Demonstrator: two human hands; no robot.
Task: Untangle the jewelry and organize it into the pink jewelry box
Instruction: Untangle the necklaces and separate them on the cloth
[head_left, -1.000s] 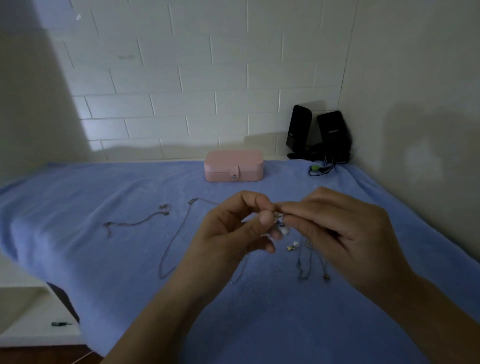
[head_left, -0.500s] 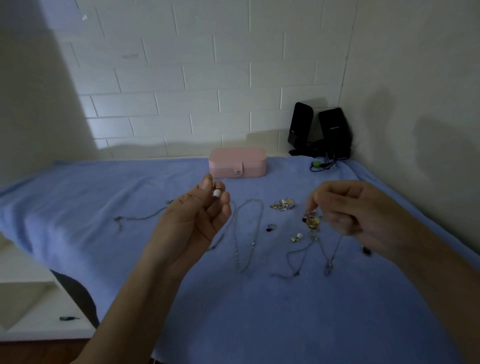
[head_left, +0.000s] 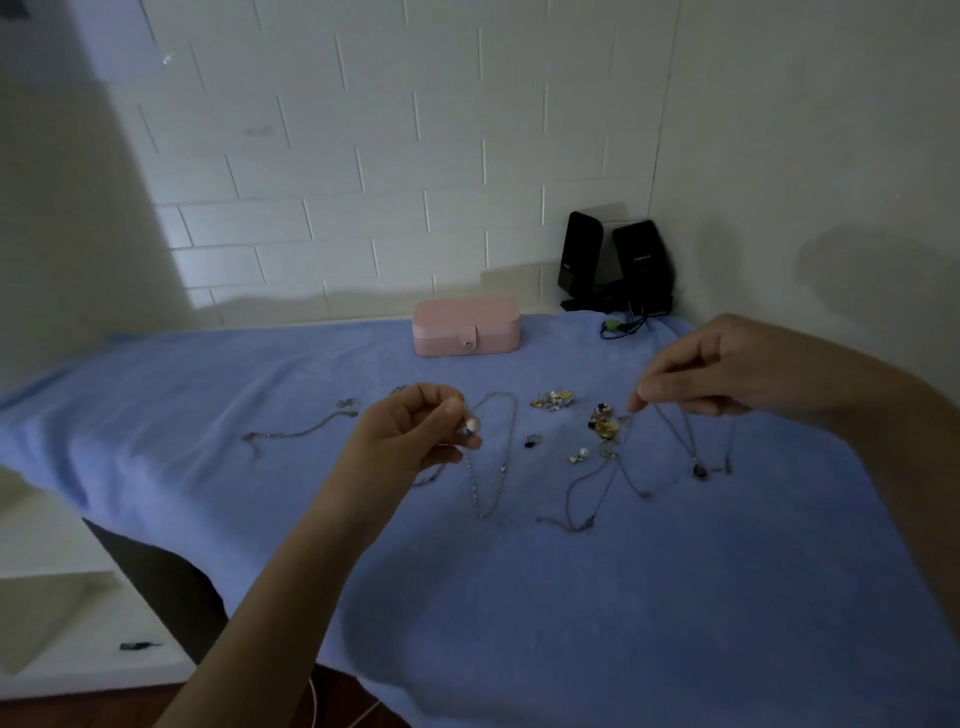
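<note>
**Both hands lifted over the spread of jewelry, box shut at the back**

Head view: The left hand (head_left: 415, 431) is raised above the blue cloth (head_left: 519, 597) with its fingers curled in. Thumb and forefinger pinch a small pearl earring (head_left: 471, 426), whose white bead shows just past the fingertips. The right hand (head_left: 727, 369) hangs over the right side of the cloth, fingers bunched and pointing down and to the left. Their tips pinch a thin chain (head_left: 675, 434) that runs down from them to a dark pendant (head_left: 700, 471) lying on the cloth. Just left of those fingertips sits a gold tangle (head_left: 604, 422) of small pieces, with more fine chain trailing out of it toward the near edge.

The pink jewelry box (head_left: 466, 326) stands at the far edge of the cloth against the tiled wall, between the two hands and well beyond them. Its lid is down and its snap tab faces the camera.

Other pieces lie loose on the cloth. A looped necklace (head_left: 493, 457) lies just right of the left hand, and a separate short chain (head_left: 306, 430) lies well to its left. A cluster of gold studs (head_left: 553, 400) sits in front of the box, with a small dark piece (head_left: 531, 442) and a pearl-and-gold bit (head_left: 578, 455) nearer the camera. Two black speakers (head_left: 618, 265) stand in the corner to the right of the box, and a green-tipped cable (head_left: 613, 326) lies before them.
</note>
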